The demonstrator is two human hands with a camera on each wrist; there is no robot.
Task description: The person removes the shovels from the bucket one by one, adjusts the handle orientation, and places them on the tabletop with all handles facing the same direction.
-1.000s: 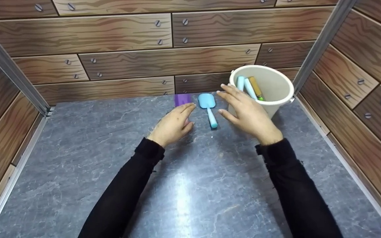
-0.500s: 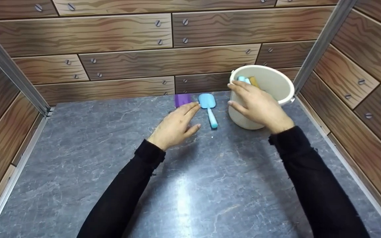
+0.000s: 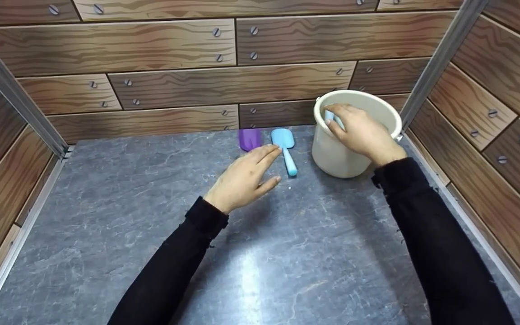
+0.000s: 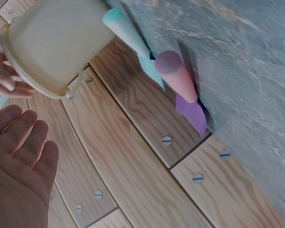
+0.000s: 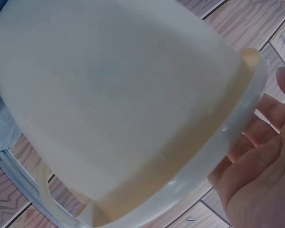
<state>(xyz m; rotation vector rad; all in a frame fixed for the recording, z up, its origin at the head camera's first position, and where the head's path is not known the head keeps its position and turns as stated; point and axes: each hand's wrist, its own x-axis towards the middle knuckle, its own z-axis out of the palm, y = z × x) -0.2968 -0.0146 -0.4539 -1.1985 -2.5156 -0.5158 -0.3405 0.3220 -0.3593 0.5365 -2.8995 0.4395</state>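
My left hand [image 3: 244,178], fingers straight and thumb apart, hovers empty over the table in front of two toy shovels. One is light blue [image 3: 289,160], lying with its blade toward the back wall. Left of it lies a purple shovel [image 3: 249,139], whose pink handle [image 4: 180,80] shows in the left wrist view but is hidden by my hand in the head view. A cream bucket [image 3: 339,155] stands at the right. Over its mouth is my right hand [image 3: 364,133], fingers bent loosely past the rim beside light blue handles [image 3: 329,115] inside. The thumb stays apart from the fingers.
Wood-patterned walls [image 3: 174,47] enclose the grey marbled table [image 3: 120,225] at the back and both sides. Metal posts [image 3: 440,58] stand in the corners. In the right wrist view, the bucket's carrying handle [image 5: 45,190] hangs at its side.
My right hand has moved right from beside the bucket to over its mouth, its fingers now dipping in. My left hand has shifted slightly right and toward me, uncovering more of the purple blade.
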